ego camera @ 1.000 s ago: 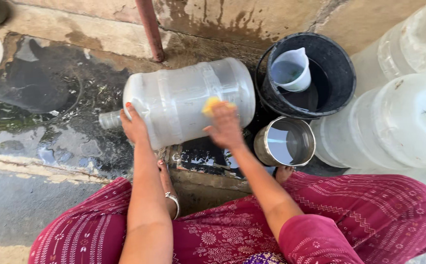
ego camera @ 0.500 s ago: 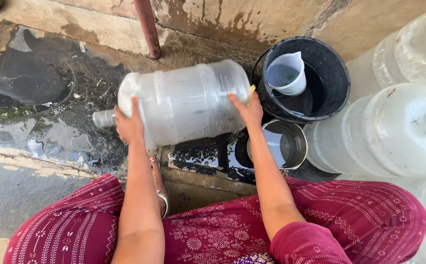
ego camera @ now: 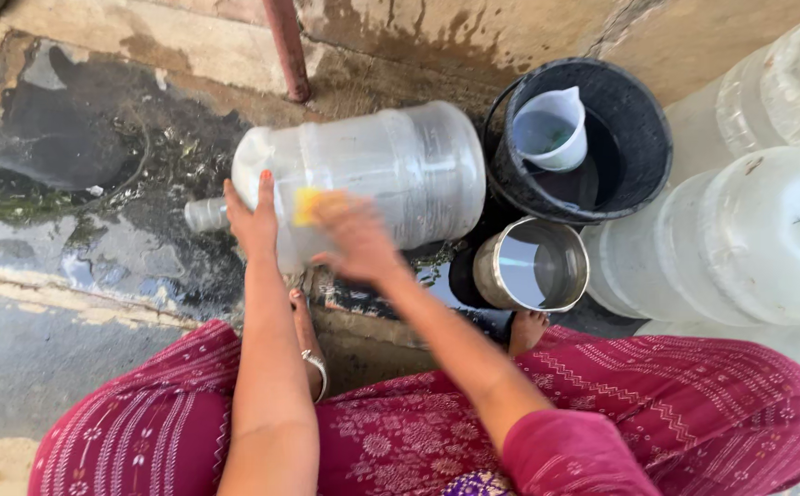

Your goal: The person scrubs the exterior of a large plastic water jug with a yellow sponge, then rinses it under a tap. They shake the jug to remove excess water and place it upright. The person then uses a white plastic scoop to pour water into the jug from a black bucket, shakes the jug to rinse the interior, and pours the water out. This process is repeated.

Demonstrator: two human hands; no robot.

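A large clear plastic water jug (ego camera: pixel 391 170) lies on its side on wet ground, neck pointing left. My left hand (ego camera: pixel 253 216) presses flat against its shoulder near the neck, fingers spread. My right hand (ego camera: pixel 354 241), blurred with motion, holds a yellow sponge (ego camera: pixel 308 204) against the jug's side, just right of the left hand. My legs in patterned maroon cloth fill the bottom of the view.
A black bucket (ego camera: pixel 643 138) holding water and a white plastic mug (ego camera: pixel 551 129) stands right of the jug. A steel pot (ego camera: pixel 533 266) with water sits below it. More clear jugs (ego camera: pixel 767 239) crowd the right edge. A rusty pipe (ego camera: pixel 285 50) rises behind.
My right hand with the sponge has swept from the jug's right end leftwards to its middle, close to the left hand. The left hand stays on the shoulder.
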